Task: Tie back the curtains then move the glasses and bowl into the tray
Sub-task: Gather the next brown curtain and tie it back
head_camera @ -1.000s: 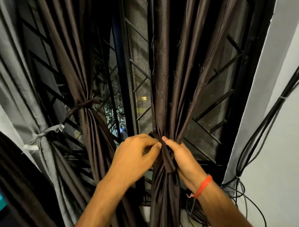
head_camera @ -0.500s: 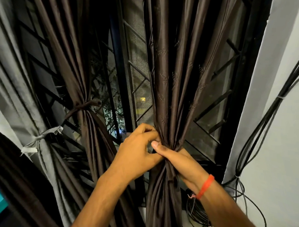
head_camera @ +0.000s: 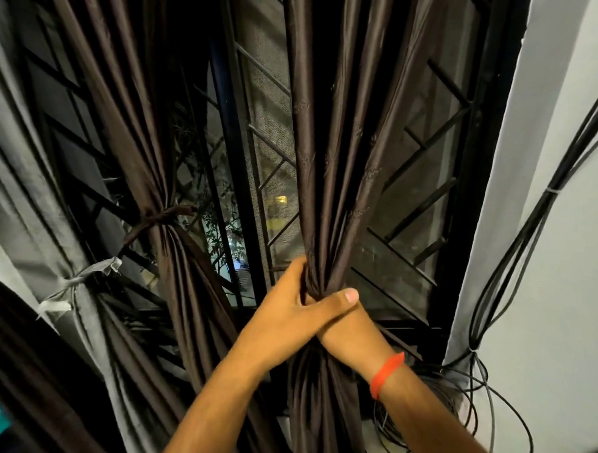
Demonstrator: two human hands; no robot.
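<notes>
Head view: both hands work at the gathered waist of the right-hand brown curtain (head_camera: 331, 159), which hangs in front of the barred window (head_camera: 426, 184). The left hand (head_camera: 287, 315) is clamped on the bunched fabric, thumb extended across toward the right. The right hand (head_camera: 351, 334) lies partly under the left; its fingers are hidden behind the fabric and the other hand, so its grip cannot be confirmed, though it appears to press against the bundle. A red wristband (head_camera: 387, 374) sits on the right wrist.

Status of the other panels: the left brown curtain (head_camera: 151, 134) is cinched by a brown tie (head_camera: 161, 217); the grey curtain (head_camera: 28, 197) beside it is cinched by a pale strip (head_camera: 83, 275). Both appear complete.

Step in hand: securing the last curtain. No tie is clearly visible at the hands, and whether a knot is formed or a band is wrapped cannot be determined.

Next move, as judged: keep the bundle compressed with one hand while the other draws the tie tight and finishes the knot. Releasing before the knot sets would likely let the slippery fabric spread.

The glasses, bowl and tray are not in view; that part of the task is not yet begun, as far as this view shows.

Note: black cables (head_camera: 515, 253) run down the white wall (head_camera: 568, 306) just beside the window, with loose coils near the right forearm. Keep clear of these when withdrawing.
</notes>
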